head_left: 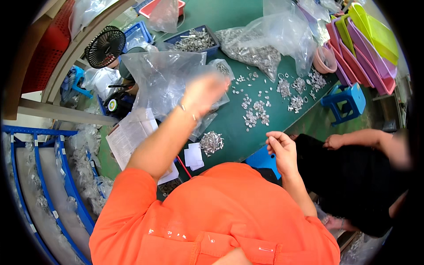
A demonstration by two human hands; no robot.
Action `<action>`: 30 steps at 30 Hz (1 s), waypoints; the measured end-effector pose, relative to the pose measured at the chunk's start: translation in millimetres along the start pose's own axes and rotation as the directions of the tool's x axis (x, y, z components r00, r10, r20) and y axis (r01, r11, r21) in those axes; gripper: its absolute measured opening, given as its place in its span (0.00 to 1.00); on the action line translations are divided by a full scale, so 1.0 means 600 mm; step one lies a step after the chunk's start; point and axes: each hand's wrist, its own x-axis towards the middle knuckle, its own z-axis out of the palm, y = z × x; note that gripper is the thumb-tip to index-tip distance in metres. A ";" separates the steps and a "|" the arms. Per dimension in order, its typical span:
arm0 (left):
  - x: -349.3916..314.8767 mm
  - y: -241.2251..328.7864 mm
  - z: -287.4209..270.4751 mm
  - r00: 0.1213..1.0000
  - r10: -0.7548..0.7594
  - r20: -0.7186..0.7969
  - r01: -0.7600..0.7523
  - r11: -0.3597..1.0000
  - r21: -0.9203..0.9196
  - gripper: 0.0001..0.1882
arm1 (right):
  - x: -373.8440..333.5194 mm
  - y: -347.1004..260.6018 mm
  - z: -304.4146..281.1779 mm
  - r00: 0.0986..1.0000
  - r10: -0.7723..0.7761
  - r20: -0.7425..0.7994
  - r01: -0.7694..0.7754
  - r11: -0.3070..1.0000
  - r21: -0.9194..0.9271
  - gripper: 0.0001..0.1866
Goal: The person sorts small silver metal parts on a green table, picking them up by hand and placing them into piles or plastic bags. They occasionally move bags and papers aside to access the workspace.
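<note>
My left hand (205,92), a thin bracelet at its wrist, reaches over a clear plastic bag (154,81). It is blurred, and its fingers cannot be made out. Just beyond it lies a small clear bag of metal parts (222,67). My right hand (282,152) hovers by the table's near edge, thumb and fingertips pinched together; whatever they hold, if anything, is too small to name. Loose small silvery metal pieces (256,114) are spread on the green table (234,137) ahead of it. Nearer me sits a heap of similar pieces (212,143).
Beside the heap are white paper slips (193,157) and a printed sheet (132,137). A large bag of parts (251,46) and a dark bin of parts (194,39) stand farther back. At right are stacked trays (360,53), a blue stool (344,104) and another person's hand (334,142).
</note>
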 end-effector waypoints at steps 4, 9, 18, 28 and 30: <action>0.079 0.120 -0.006 0.982 -0.032 -0.186 -0.008 0.979 -0.206 0.13 | -0.002 0.000 0.002 1.000 0.015 -0.006 -0.015 1.000 -0.002 0.08; 0.100 0.001 -0.149 0.986 0.166 0.016 -0.165 0.954 0.249 0.10 | 0.006 0.007 0.000 1.000 0.022 -0.017 -0.022 1.000 -0.019 0.08; -0.116 -0.078 -0.163 0.948 0.008 -0.318 0.015 0.997 0.070 0.08 | 0.049 -0.005 0.022 0.994 0.051 0.098 -0.043 0.995 -0.086 0.08; -0.212 -0.076 -0.198 0.864 0.263 -0.429 -0.134 0.942 0.307 0.08 | 0.235 -0.023 0.069 0.971 0.063 0.232 -0.010 0.975 -0.223 0.09; -0.231 -0.083 -0.195 0.840 0.292 -0.457 -0.117 0.920 0.374 0.09 | 0.271 -0.024 0.060 0.982 0.055 0.183 -0.003 0.961 -0.275 0.10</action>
